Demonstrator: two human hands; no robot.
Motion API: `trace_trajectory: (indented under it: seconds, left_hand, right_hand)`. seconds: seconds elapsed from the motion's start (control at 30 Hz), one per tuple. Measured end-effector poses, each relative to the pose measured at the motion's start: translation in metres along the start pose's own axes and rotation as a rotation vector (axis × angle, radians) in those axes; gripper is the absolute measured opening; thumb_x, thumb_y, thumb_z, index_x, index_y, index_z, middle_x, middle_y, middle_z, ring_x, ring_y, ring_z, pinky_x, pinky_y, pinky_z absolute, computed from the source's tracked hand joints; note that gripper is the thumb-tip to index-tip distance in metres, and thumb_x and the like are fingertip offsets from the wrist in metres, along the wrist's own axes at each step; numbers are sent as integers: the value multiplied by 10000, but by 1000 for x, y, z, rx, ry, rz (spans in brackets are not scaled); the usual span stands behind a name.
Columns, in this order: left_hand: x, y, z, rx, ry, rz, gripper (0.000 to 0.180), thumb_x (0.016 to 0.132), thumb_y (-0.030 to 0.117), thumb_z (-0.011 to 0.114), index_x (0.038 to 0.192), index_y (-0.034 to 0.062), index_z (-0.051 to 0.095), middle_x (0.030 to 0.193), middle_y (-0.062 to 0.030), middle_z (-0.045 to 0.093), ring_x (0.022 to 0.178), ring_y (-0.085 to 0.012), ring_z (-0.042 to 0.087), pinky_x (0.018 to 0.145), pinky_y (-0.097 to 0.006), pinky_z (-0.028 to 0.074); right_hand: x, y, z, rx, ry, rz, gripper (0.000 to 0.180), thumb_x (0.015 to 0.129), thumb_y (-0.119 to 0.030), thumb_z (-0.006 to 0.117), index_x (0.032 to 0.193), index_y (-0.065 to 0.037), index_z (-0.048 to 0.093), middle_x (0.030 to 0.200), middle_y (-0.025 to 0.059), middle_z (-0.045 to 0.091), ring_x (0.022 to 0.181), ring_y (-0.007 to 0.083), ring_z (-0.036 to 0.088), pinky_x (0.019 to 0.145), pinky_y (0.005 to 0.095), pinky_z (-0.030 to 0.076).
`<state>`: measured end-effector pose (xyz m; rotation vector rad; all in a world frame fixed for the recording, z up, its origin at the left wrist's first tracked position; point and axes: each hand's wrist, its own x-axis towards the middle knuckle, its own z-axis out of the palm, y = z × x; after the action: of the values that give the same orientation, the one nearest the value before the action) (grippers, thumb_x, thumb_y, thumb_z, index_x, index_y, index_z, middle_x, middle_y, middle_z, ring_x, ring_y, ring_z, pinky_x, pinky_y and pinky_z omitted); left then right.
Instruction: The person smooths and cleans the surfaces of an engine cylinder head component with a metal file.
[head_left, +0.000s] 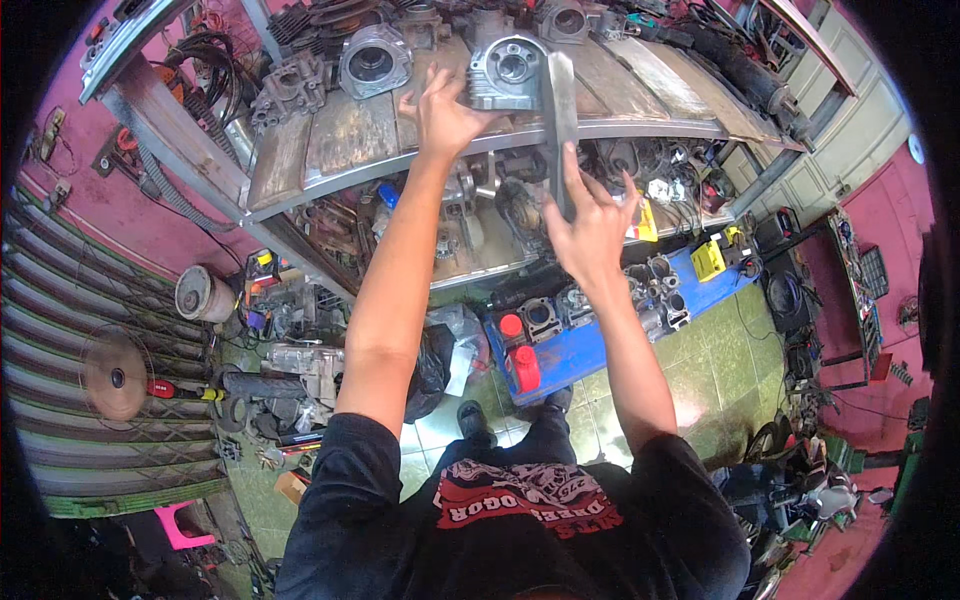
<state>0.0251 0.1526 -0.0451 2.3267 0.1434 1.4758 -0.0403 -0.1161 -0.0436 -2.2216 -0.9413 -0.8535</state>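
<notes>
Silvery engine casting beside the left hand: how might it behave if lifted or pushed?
The engine casting looks like thick metal, so it's probably stiff and fairly heavy. Its blocky, straight-edged shape on the wooden shelf suggests it would likely slide, not roll.

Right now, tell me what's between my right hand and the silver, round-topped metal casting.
Head view shows a long, flat grey metal bar in your right hand, plus the shelf's grey metal front edge.
</notes>
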Motion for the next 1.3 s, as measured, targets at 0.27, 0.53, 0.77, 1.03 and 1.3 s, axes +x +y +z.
trace_trajectory:
  seconds: [0.27, 0.53, 0.77, 1.03, 1.3]
  left_hand:
    - [1, -13, 7, -7, -6, 28, 926, 478, 619, 921, 1190, 55, 740, 1317, -182, 668, 1358, -355, 535, 1023, -632, 242]
    - [-2, -8, 7, 0, 9, 34, 896, 478, 607, 923, 1163, 56, 751, 1305, -187, 675, 1355, -343, 538, 1027, -608, 242]
    - [-3, -8, 6, -35, -19, -7, 883, 479, 612, 925, 1141, 50, 763, 1319, -198, 668, 1353, -329, 538, 1034, -595, 248]
    - [-2, -2, 1, -31, 26, -28, 923, 449, 524, 946, 1191, 16, 735, 1258, -174, 692, 1315, -332, 564, 1036, -628, 266]
    - [1, 4, -11, 9, -48, -15, 912, 483, 468, 925, 1253, 34, 701, 1225, -128, 679, 1261, -287, 585, 1006, -606, 279]
  right_hand:
    - [25, 29, 2, 120, 19, 25, 704, 882, -272, 694, 1529, -111, 466, 952, 184, 743, 934, 316, 712, 1145, 581, 256]
    - [-2, 27, 1, 168, 41, 42, 715, 865, -252, 721, 1527, -135, 477, 932, 151, 747, 948, 301, 715, 1151, 567, 249]
    - [15, -3, 14, -29, 2, -72, 719, 873, -270, 701, 1537, -130, 460, 1080, 165, 747, 1039, 292, 709, 1144, 601, 250]
    - [44, -27, 16, 56, 132, -132, 761, 845, -270, 706, 1544, -139, 435, 800, 151, 744, 982, 301, 722, 1117, 648, 231]
    - [5, -20, 9, 120, -35, -44, 724, 861, -278, 712, 1532, -150, 472, 904, 158, 751, 890, 290, 726, 1131, 589, 264]
